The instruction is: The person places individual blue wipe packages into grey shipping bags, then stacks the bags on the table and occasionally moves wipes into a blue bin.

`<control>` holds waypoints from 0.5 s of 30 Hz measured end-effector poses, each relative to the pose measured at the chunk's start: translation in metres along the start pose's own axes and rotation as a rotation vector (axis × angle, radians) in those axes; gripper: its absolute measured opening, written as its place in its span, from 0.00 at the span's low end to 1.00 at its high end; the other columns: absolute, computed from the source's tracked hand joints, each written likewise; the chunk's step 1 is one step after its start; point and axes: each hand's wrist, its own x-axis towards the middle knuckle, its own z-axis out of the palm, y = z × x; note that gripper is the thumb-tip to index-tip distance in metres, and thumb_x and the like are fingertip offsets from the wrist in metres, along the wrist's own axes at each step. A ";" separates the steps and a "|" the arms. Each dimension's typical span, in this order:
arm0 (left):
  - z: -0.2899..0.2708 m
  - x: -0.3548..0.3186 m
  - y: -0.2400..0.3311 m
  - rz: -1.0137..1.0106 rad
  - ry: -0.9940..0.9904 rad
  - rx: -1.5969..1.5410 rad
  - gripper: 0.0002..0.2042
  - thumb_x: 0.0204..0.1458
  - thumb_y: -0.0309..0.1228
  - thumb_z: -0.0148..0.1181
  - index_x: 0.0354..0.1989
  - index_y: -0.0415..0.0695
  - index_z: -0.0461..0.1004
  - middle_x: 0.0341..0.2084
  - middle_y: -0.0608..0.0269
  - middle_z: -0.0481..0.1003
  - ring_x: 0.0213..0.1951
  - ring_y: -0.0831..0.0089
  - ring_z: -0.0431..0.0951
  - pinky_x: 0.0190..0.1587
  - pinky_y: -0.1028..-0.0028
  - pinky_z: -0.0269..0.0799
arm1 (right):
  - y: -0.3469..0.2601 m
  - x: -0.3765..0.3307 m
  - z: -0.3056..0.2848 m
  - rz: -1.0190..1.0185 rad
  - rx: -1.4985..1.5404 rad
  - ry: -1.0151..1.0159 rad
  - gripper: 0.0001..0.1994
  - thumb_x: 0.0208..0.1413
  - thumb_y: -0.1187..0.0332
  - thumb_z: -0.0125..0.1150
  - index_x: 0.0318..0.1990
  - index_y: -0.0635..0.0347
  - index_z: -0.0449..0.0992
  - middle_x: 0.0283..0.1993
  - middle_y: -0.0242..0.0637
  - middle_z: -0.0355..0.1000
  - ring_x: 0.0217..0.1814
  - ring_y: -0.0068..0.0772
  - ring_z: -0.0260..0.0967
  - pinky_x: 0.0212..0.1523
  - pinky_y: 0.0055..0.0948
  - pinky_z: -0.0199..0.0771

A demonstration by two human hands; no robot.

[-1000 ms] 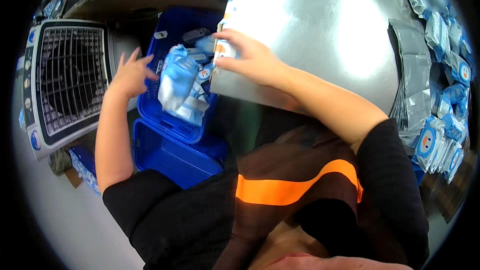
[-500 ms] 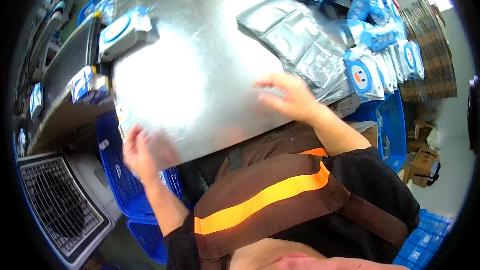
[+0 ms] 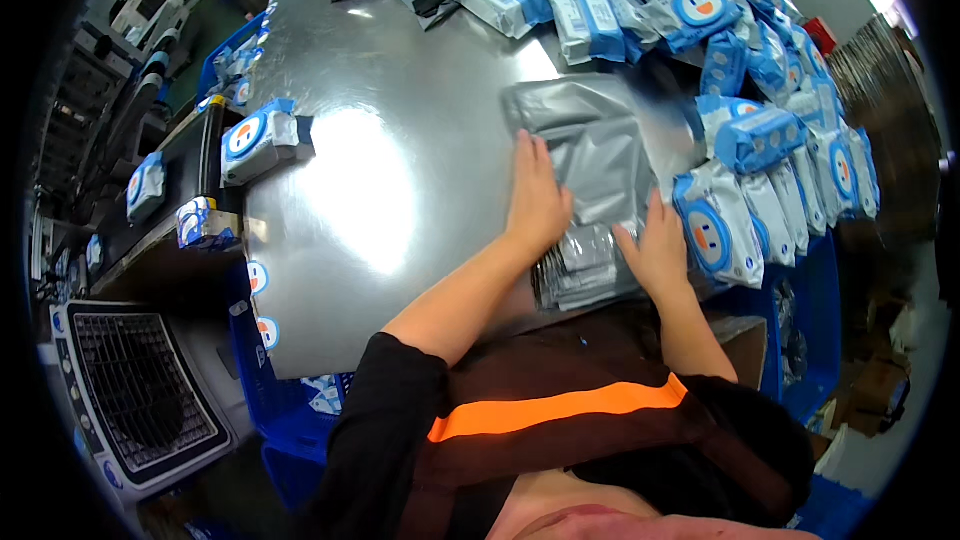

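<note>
A stack of grey plastic mailer bags [image 3: 598,155] lies on the metal table [image 3: 420,190] in front of me. My left hand [image 3: 538,195] rests along the stack's left edge, its fingers stretched out. At the lower right side of the stack is my right hand [image 3: 660,248], thumb apart from its extended fingers. Both hands touch the bags, and neither closes round anything. Just right of my right hand, a blue-and-white wipes pack [image 3: 712,225] stands at the head of a row of similar packs.
A heap of wipes packs [image 3: 690,10] covers the far right. One pack [image 3: 255,143] sits at the table's left edge, beside a black conveyor [image 3: 180,165]. Blue crates [image 3: 265,380] are below the table at left, and a fan-like grille [image 3: 145,390] stands lower left.
My left hand has moved from the table's left edge across to the bags. My right hand has shifted right onto them. The bag stack now lies straighter and nearer me.
</note>
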 end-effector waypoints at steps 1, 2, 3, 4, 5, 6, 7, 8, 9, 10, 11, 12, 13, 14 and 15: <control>0.000 0.000 0.011 0.009 -0.011 -0.026 0.38 0.51 0.27 0.56 0.69 0.23 0.48 0.71 0.24 0.41 0.72 0.33 0.44 0.74 0.53 0.43 | 0.008 -0.007 -0.004 -0.035 -0.009 0.005 0.43 0.53 0.55 0.68 0.69 0.72 0.54 0.58 0.60 0.65 0.60 0.62 0.62 0.61 0.48 0.64; -0.002 -0.001 0.015 0.019 -0.025 -0.044 0.39 0.49 0.27 0.55 0.68 0.22 0.48 0.70 0.23 0.41 0.71 0.31 0.44 0.74 0.51 0.43 | 0.014 -0.014 -0.004 -0.069 -0.010 0.012 0.44 0.53 0.55 0.68 0.69 0.73 0.54 0.58 0.60 0.65 0.60 0.62 0.62 0.61 0.48 0.64; 0.000 0.001 0.016 0.042 -0.028 -0.070 0.39 0.50 0.27 0.56 0.70 0.25 0.48 0.70 0.24 0.40 0.72 0.31 0.44 0.73 0.52 0.44 | 0.021 -0.017 -0.007 -0.084 -0.014 -0.023 0.44 0.53 0.56 0.68 0.70 0.73 0.53 0.59 0.61 0.65 0.61 0.62 0.62 0.61 0.47 0.64; 0.003 0.003 0.017 0.064 -0.035 -0.095 0.39 0.50 0.27 0.56 0.71 0.28 0.47 0.71 0.25 0.40 0.72 0.32 0.44 0.73 0.52 0.45 | 0.026 -0.020 -0.012 -0.095 -0.018 -0.059 0.44 0.53 0.56 0.69 0.70 0.74 0.52 0.60 0.61 0.65 0.62 0.62 0.62 0.62 0.47 0.64; 0.003 0.006 0.016 0.083 -0.029 -0.108 0.39 0.51 0.27 0.56 0.72 0.30 0.47 0.71 0.25 0.39 0.72 0.33 0.44 0.73 0.53 0.46 | 0.022 -0.018 -0.022 -0.035 0.020 -0.108 0.46 0.53 0.56 0.69 0.70 0.75 0.51 0.61 0.63 0.65 0.63 0.62 0.63 0.63 0.47 0.63; 0.005 0.010 0.018 0.052 -0.065 -0.168 0.39 0.50 0.27 0.57 0.72 0.33 0.48 0.71 0.27 0.40 0.72 0.34 0.45 0.73 0.53 0.47 | 0.019 -0.015 -0.032 0.024 0.012 -0.151 0.47 0.53 0.57 0.69 0.71 0.76 0.48 0.61 0.66 0.65 0.62 0.64 0.65 0.63 0.46 0.64; 0.008 0.014 0.021 0.020 -0.096 -0.224 0.39 0.50 0.28 0.58 0.72 0.36 0.50 0.72 0.29 0.41 0.72 0.35 0.46 0.72 0.52 0.48 | 0.019 -0.014 -0.036 0.038 -0.036 -0.141 0.48 0.52 0.57 0.69 0.71 0.77 0.47 0.60 0.67 0.66 0.61 0.65 0.66 0.63 0.46 0.65; 0.005 0.021 0.020 0.000 -0.133 -0.291 0.39 0.50 0.29 0.58 0.72 0.38 0.51 0.72 0.31 0.42 0.72 0.37 0.46 0.72 0.52 0.49 | 0.007 -0.010 -0.051 0.119 -0.135 -0.175 0.48 0.52 0.57 0.70 0.71 0.76 0.47 0.59 0.67 0.67 0.60 0.65 0.67 0.62 0.45 0.66; -0.009 0.028 0.017 0.076 -0.152 -0.276 0.38 0.50 0.29 0.60 0.72 0.41 0.53 0.72 0.33 0.43 0.72 0.38 0.48 0.72 0.52 0.49 | 0.008 -0.010 -0.057 0.124 -0.114 -0.130 0.45 0.51 0.59 0.70 0.70 0.75 0.52 0.59 0.65 0.68 0.60 0.62 0.67 0.62 0.45 0.67; -0.029 0.035 0.007 0.152 -0.173 -0.261 0.38 0.49 0.30 0.61 0.72 0.43 0.54 0.72 0.36 0.44 0.72 0.39 0.49 0.72 0.52 0.50 | 0.011 -0.008 -0.060 0.069 -0.153 -0.073 0.41 0.51 0.60 0.70 0.68 0.72 0.57 0.59 0.62 0.69 0.60 0.61 0.68 0.61 0.44 0.67; -0.051 0.041 -0.003 0.227 -0.202 -0.257 0.38 0.49 0.31 0.62 0.72 0.45 0.56 0.73 0.38 0.46 0.72 0.41 0.50 0.71 0.53 0.51 | 0.012 -0.007 -0.066 0.024 -0.198 -0.019 0.37 0.52 0.62 0.70 0.67 0.70 0.62 0.59 0.59 0.70 0.60 0.59 0.68 0.61 0.44 0.67; -0.082 0.052 -0.022 0.356 -0.107 -0.177 0.35 0.47 0.31 0.65 0.68 0.52 0.64 0.70 0.46 0.56 0.71 0.46 0.56 0.70 0.54 0.55 | 0.007 -0.003 -0.071 -0.027 -0.149 0.020 0.34 0.52 0.64 0.69 0.65 0.68 0.65 0.59 0.57 0.71 0.61 0.58 0.68 0.61 0.43 0.67; -0.116 0.066 -0.042 0.418 0.002 -0.025 0.31 0.46 0.29 0.67 0.63 0.53 0.72 0.66 0.49 0.65 0.67 0.48 0.62 0.68 0.54 0.59 | 0.000 -0.002 -0.078 -0.068 -0.102 0.066 0.31 0.52 0.65 0.69 0.63 0.67 0.68 0.59 0.55 0.71 0.61 0.57 0.68 0.61 0.43 0.67; -0.155 0.081 -0.080 0.383 0.043 0.159 0.26 0.45 0.29 0.68 0.57 0.54 0.77 0.61 0.52 0.70 0.64 0.51 0.67 0.63 0.55 0.64 | -0.005 -0.001 -0.081 -0.116 -0.052 0.111 0.28 0.52 0.66 0.69 0.61 0.66 0.71 0.59 0.53 0.72 0.61 0.56 0.68 0.62 0.42 0.67; -0.200 0.099 -0.117 0.494 0.271 0.360 0.22 0.43 0.35 0.70 0.51 0.54 0.80 0.56 0.58 0.74 0.58 0.56 0.71 0.59 0.57 0.67 | -0.006 0.000 -0.078 -0.147 0.022 0.082 0.27 0.52 0.67 0.69 0.60 0.65 0.72 0.59 0.53 0.72 0.61 0.56 0.69 0.62 0.41 0.67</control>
